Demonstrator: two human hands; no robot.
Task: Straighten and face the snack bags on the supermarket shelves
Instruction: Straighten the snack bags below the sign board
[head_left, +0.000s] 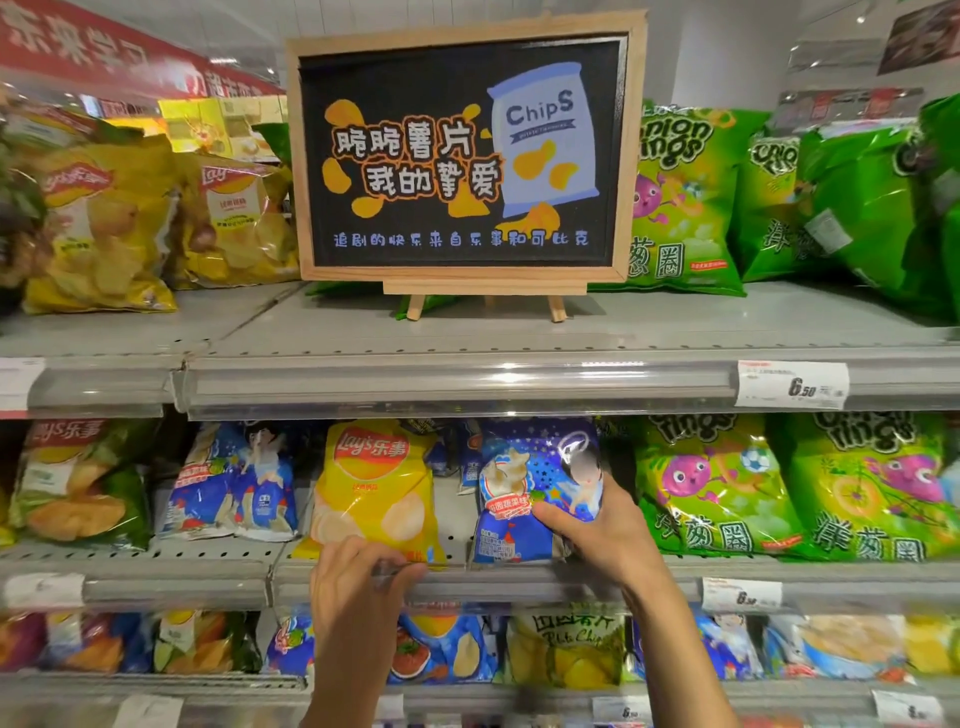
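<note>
On the middle shelf a yellow Lay's bag stands upright, facing out. My left hand pinches its bottom edge at the shelf lip. Right of it stands a blue chip bag, and my right hand grips its lower right side, thumb across the front. Another blue bag leans to the left of the yellow one. Green onion-ring bags fill the right of this shelf.
A framed chalkboard chips sign on a small easel stands on the top shelf, between yellow Lay's bags and green onion-ring bags. Price tags hang on the shelf rails. Several mixed chip bags line the lower shelf.
</note>
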